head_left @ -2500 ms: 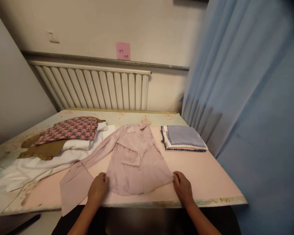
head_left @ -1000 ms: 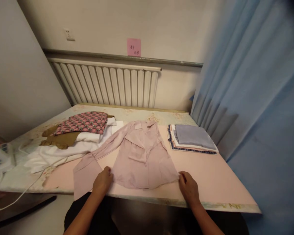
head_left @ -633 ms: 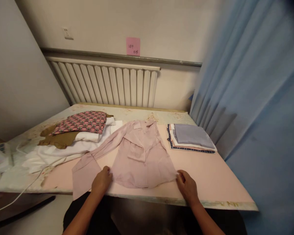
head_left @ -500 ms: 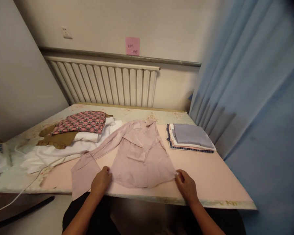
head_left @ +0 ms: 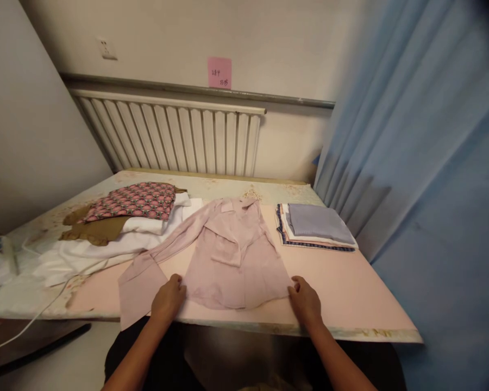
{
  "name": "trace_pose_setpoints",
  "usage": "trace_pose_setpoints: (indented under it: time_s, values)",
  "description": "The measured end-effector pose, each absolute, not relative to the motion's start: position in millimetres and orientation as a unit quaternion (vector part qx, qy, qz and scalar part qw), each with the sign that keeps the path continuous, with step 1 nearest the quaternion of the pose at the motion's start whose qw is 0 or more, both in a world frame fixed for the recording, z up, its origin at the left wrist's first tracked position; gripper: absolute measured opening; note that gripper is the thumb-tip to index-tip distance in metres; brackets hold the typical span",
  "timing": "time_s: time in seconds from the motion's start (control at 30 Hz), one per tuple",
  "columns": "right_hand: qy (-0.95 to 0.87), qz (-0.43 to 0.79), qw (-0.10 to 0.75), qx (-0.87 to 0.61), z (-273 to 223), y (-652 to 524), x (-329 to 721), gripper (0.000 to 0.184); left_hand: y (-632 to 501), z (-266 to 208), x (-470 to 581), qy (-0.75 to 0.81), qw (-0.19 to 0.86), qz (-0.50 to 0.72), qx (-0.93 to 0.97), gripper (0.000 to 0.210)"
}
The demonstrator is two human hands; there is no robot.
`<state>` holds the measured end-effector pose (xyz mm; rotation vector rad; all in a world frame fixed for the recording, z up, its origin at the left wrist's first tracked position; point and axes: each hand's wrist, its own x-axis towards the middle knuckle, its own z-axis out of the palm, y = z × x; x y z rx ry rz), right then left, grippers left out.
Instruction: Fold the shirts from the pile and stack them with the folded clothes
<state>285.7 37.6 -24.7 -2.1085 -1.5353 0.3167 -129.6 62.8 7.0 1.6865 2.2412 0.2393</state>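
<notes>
blouse (head_left: 232,277), pale mauve, lies flat on the pink sheet (head_left: 342,296) that covers the near part of the table (head_left: 215,185), straight ahead of the person and between the two hands. its long axis runs away from the body: collar (head_left: 248,204) at the far end, hem at the near end, close to the table's front edge. the left hand (head_left: 168,300) is at the left corner of the hem and the right hand (head_left: 305,304) at the right corner, so the cloth lies rightward of the left fingers and leftward of the right fingers. neither hand is nearer to the hem; each touches its own corner. the left fingers are curled in, tips closed on the cloth's edge, though the back of the hand hides part of the hold. the right thumb and forefinger are nearly together, pinching the other corner. one sleeve (head_left: 140,285) slants out to the left and toward the body, just beside the left hand, its wide end reaching past the table's front edge; the left hand is much the closer of the two to it. the other sleeve is hard to make out. a folded stack (head_left: 320,225) sits near the blouse on the right, a loose heap (head_left: 101,255) on the left.
</notes>
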Motion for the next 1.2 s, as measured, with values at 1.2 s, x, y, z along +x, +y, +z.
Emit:
trace_pose_setpoints:
  time_s: [1.2]
  values:
    - [-0.8,-0.032,0.26,-0.539,-32.3,57.0,218.6,0.047,44.6,-28.5,-12.2,0.583,0.024,0.091,0.807,0.052]
